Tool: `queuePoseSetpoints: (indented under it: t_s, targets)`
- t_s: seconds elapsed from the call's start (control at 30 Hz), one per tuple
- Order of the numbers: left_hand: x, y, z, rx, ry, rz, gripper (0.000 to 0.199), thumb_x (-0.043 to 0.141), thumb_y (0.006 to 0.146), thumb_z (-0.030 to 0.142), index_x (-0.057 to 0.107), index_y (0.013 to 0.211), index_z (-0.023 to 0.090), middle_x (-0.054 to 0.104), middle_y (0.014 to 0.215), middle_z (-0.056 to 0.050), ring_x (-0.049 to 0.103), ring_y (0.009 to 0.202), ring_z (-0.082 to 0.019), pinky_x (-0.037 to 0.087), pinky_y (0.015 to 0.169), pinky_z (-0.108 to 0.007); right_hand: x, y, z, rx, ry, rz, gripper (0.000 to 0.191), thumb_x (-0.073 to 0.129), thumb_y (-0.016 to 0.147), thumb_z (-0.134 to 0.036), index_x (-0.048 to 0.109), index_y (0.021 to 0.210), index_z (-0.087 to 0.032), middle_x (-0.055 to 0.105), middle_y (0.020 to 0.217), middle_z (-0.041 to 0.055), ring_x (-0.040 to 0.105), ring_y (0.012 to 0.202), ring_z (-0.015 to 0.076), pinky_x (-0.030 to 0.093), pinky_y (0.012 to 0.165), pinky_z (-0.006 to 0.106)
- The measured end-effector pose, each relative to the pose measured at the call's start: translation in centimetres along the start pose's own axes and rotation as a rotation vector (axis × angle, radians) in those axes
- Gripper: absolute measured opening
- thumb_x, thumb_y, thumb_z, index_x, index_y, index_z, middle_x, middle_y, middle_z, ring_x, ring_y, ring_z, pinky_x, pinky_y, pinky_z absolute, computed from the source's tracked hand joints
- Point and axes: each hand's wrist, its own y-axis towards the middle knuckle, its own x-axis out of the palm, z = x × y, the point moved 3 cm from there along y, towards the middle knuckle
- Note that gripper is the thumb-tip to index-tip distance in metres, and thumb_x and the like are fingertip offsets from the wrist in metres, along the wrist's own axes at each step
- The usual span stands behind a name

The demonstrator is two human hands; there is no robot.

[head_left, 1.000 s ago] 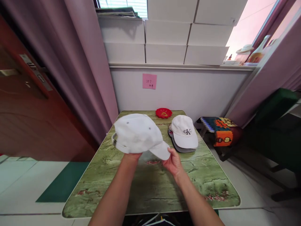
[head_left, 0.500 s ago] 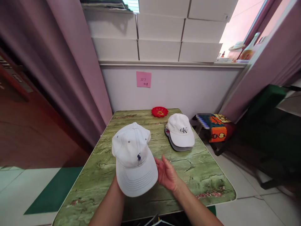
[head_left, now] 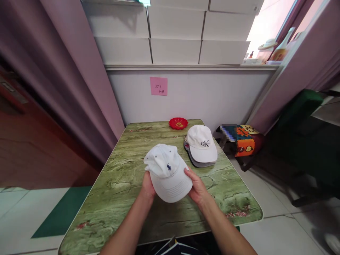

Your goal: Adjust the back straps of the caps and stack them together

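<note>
White baseball cap, one. Crown upright, rounded, with eyelets; small navy horse-and-rider emblem at front. Curved brim, row-stitched, sloping downward. Held above the table, between the fingers of left hand and right hand, right thumb on brim edge.

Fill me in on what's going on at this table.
A person is holding a white cap with a small dark-blue emblem in front of them, over the green table. The right hand grips the brim, thumb on top; the left hand supports the other side, its fingers mostly hidden. Farther back on the right, a white cap with black lettering sits with a grey brim showing beneath it. A red dish stands near the far edge.
</note>
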Motion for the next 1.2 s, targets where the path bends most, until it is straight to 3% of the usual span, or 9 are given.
queuePoseSetpoints:
  t_s: [0.2,0.37,0.53,0.6,0.67,0.77,0.9,1.03,1.2]
  targets:
    - [-0.2,0.4,-0.3,-0.146,-0.102,0.213,0.032,0.046,0.086,0.023,0.069,0.104,0.011,0.077,0.092,-0.011,0.071,0.101,-0.028,0.05,0.098,-0.043,-1.6,0.2,-2.0,-0.086,0.022,0.071,0.037,0.075,0.076,-0.027,0.069,0.111,-0.02,0.076,0.107,0.0038,0.07,0.103,0.0242,0.053,0.096,0.04]
    - [0.2,-0.1,-0.2,-0.1,-0.007,0.345,0.023,0.045,0.091,0.021,0.066,0.095,0.012,0.075,0.082,-0.009,0.071,0.07,-0.018,0.057,0.071,-0.032,-1.1,1.4,-5.2,-0.147,-0.114,0.076,0.041,0.076,0.076,-0.027,0.067,0.115,-0.019,0.076,0.108,0.004,0.071,0.101,0.0237,0.055,0.094,0.038]
    - [-2.6,-0.9,-0.7,0.041,0.587,0.572,0.026,0.061,0.082,0.036,0.064,0.093,0.012,0.072,0.078,-0.006,0.06,0.052,-0.013,0.045,0.048,-0.023,4.2,2.9,-12.7,-0.384,-0.239,-0.065,0.047,0.073,0.079,-0.029,0.06,0.123,-0.024,0.074,0.113,0.0027,0.066,0.112,0.0235,0.055,0.094,0.039]
    - [-4.3,-1.3,-1.0,0.129,0.865,0.593,0.033,0.063,0.077,0.045,0.063,0.087,0.014,0.07,0.073,-0.004,0.055,0.048,-0.012,0.041,0.046,-0.023,5.9,4.1,-16.6,-0.526,-0.307,-0.093,0.042,0.07,0.082,-0.031,0.06,0.122,-0.024,0.072,0.116,0.0026,0.064,0.115,0.0226,0.055,0.094,0.039]
    - [-5.9,-1.8,-1.5,0.177,1.076,0.587,0.036,0.059,0.076,0.05,0.063,0.082,0.016,0.067,0.067,-0.003,0.055,0.05,-0.015,0.041,0.048,-0.025,6.1,6.0,-19.9,-0.636,-0.339,-0.091,0.035,0.067,0.085,-0.032,0.061,0.119,-0.022,0.072,0.115,0.0034,0.063,0.116,0.0216,0.056,0.092,0.038]
    - [-7.3,-2.9,-2.3,0.236,1.31,0.534,0.034,0.053,0.081,0.049,0.064,0.085,0.018,0.068,0.07,-0.003,0.062,0.063,-0.019,0.047,0.06,-0.029,2.7,9.1,-22.3,-0.675,-0.302,0.053,0.026,0.069,0.083,-0.029,0.066,0.105,-0.016,0.075,0.101,0.0056,0.068,0.104,0.0206,0.059,0.086,0.034]
    - [-7.3,-3.8,-3.1,0.257,1.512,0.442,0.032,0.048,0.087,0.047,0.065,0.087,0.02,0.069,0.077,-0.002,0.063,0.07,-0.02,0.046,0.067,-0.03,-6.1,10.8,-20.1,-0.527,-0.32,0.557,0.019,0.077,0.072,-0.02,0.066,0.086,-0.015,0.072,0.072,0.0026,0.068,0.069,0.0172,0.059,0.061,0.028]
    - [-7.1,-3.7,-3.1,0.253,1.542,0.421,0.032,0.046,0.089,0.046,0.065,0.087,0.02,0.069,0.076,-0.002,0.063,0.07,-0.02,0.045,0.067,-0.029,-11.6,10.4,-17.0,-0.462,-0.336,0.691,0.019,0.078,0.07,-0.023,0.064,0.083,-0.017,0.065,0.057,-0.0011,0.061,0.052,0.0146,0.051,0.043,0.023]
    - [-7.0,-3.5,-2.9,0.27,1.563,0.411,0.032,0.047,0.089,0.046,0.065,0.087,0.02,0.069,0.077,-0.002,0.063,0.069,-0.02,0.045,0.066,-0.029,-12.8,10.4,-17.1,-0.401,-0.373,0.668,0.02,0.076,0.072,-0.026,0.065,0.086,-0.015,0.069,0.063,0.0007,0.059,0.049,0.0122,0.046,0.039,0.02]
